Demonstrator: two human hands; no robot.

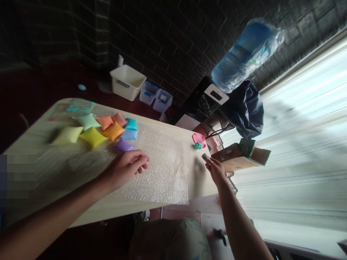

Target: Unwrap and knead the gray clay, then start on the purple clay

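Note:
My left hand [127,165] rests on a sheet of bubble wrap [162,162] spread over the pale table [81,213], with its fingers curled loosely and nothing visible in them. Just beyond its fingertips lies a purple beanbag [123,145]. My right hand [214,168] hovers at the table's right edge, pinching a small grey object [205,156] between its fingertips. A pink piece and a small teal piece [198,141] lie on the table ahead of it.
Several small coloured beanbags [103,130] in yellow, green, orange and blue are clustered at the table's far left. Beyond the table stand a white bin [127,82], clear tubs [155,96], a water dispenser with a blue bottle [244,54] and a cardboard box [238,155].

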